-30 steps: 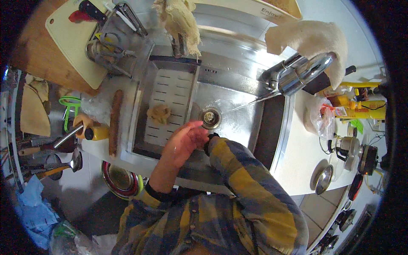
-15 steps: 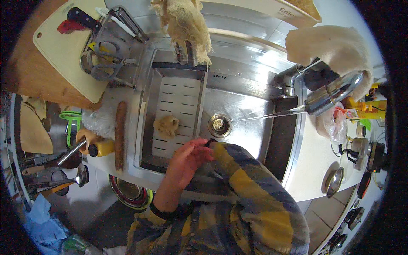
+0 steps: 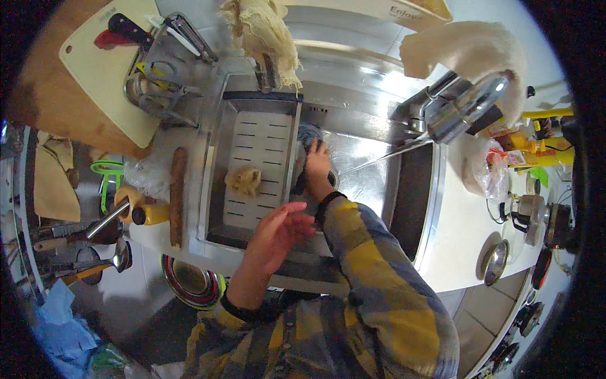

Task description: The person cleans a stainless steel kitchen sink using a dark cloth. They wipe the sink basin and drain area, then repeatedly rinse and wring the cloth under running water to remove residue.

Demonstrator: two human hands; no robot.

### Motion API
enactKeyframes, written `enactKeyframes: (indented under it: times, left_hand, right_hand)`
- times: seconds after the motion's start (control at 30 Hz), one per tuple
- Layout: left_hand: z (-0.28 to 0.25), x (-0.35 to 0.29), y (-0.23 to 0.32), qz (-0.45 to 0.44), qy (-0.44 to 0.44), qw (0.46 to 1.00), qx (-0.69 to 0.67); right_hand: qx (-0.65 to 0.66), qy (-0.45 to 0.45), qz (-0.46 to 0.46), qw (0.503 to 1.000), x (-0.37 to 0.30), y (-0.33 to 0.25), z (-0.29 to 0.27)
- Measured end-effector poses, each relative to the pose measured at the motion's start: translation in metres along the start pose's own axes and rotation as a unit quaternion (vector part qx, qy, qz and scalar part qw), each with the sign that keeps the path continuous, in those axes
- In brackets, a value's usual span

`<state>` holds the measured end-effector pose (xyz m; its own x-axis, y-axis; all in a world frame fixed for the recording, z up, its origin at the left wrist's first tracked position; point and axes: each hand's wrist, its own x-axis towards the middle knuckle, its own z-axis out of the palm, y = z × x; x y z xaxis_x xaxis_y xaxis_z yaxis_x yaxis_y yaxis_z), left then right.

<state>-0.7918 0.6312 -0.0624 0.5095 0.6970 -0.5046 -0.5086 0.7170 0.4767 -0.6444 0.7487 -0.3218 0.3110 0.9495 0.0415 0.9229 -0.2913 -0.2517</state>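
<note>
My right hand (image 3: 319, 165) reaches into the sink basin (image 3: 369, 155), its fingers over a dark grey, crumpled, cloth-like thing (image 3: 308, 134) against the basin's left side. Just behind the wrist, part of the drain (image 3: 333, 179) shows. My left hand (image 3: 281, 235) hovers over the sink's front edge, fingers loosely bent and apart, with nothing in it. From the chrome tap (image 3: 467, 110) a thin stream of water runs into the basin. A tan, fibrous sponge-like clump (image 3: 243, 181) lies on the slotted tray (image 3: 252, 148) to the left.
A long brown rod (image 3: 178, 196) lies left of the sink, beside a yellow bottle (image 3: 151, 214). At the far left are a cutting board (image 3: 101, 76) and a knife (image 3: 130, 30). Cream cloths hang over the back (image 3: 262, 38) and tap (image 3: 467, 54). A metal bowl (image 3: 496, 262) stands right.
My right hand has moved forward from the sink's front edge into the basin, bringing the dark grey thing into view at its left side. The left hand stays nearly in place.
</note>
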Motion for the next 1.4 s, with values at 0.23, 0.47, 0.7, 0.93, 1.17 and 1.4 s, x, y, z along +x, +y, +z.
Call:
enactKeyframes:
  times: [0.23,0.47,0.7,0.93,1.17,1.4]
  left_hand:
    - [0.013,0.0,-0.004,-0.021,-0.023,1.0,-0.001]
    - [0.016,0.018,-0.009,-0.011,-0.039,0.999,-0.007]
    - [0.013,0.021,-0.017,-0.031,-0.012,0.999,-0.005]
    - [0.007,0.019,-0.023,-0.039,0.031,0.999,0.016]
    - [0.0,0.032,-0.027,-0.039,0.06,0.997,0.008]
    - [-0.007,0.067,-0.044,-0.11,0.176,0.978,0.028]
  right_hand:
    - [0.14,-0.202,-0.136,0.96,-0.007,0.082,-0.078]
    - [0.366,-0.241,0.09,0.894,-0.01,0.123,-0.185]
    - [0.059,0.012,0.095,0.994,0.014,0.188,-0.169]
    - [0.045,-0.018,0.27,0.962,0.025,0.187,-0.078]
    - [-0.062,-0.143,-0.106,0.982,0.0,0.141,-0.044]
    - [0.071,-0.22,0.004,0.973,-0.007,0.086,-0.116]
